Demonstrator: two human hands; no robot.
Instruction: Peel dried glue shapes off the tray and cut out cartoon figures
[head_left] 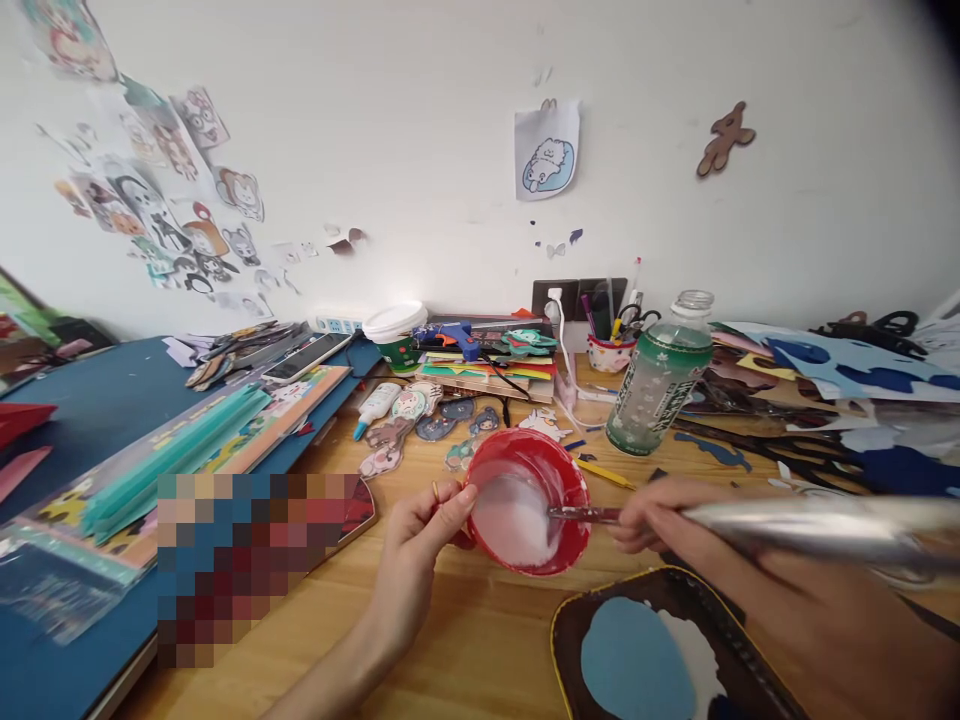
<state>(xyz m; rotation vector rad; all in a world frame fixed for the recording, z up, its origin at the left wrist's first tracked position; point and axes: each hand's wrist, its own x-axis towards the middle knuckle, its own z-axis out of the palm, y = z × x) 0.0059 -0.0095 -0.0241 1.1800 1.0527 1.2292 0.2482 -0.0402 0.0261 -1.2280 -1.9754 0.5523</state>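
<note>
Over the wooden worktop [465,660], I am holding a red bowl [568,470] with my left hand [427,530], its grip pinching the left rim between thumb and fingers. The bowl is tilting toward the head camera, showing white liquid [506,525] inside; whether its base is touching the wood I cannot tell. My right hand [675,525] is closing its grip around a slim, silver-handled tool [780,525], whose tip is dipping into the liquid. Below the right hand, a dark, yellow-edged piece [679,590] is carrying a light-blue cutout [634,655]. Behind the bowl, a green-labelled bottle [664,370] is standing upright near a yellow pencil [604,472].
</note>
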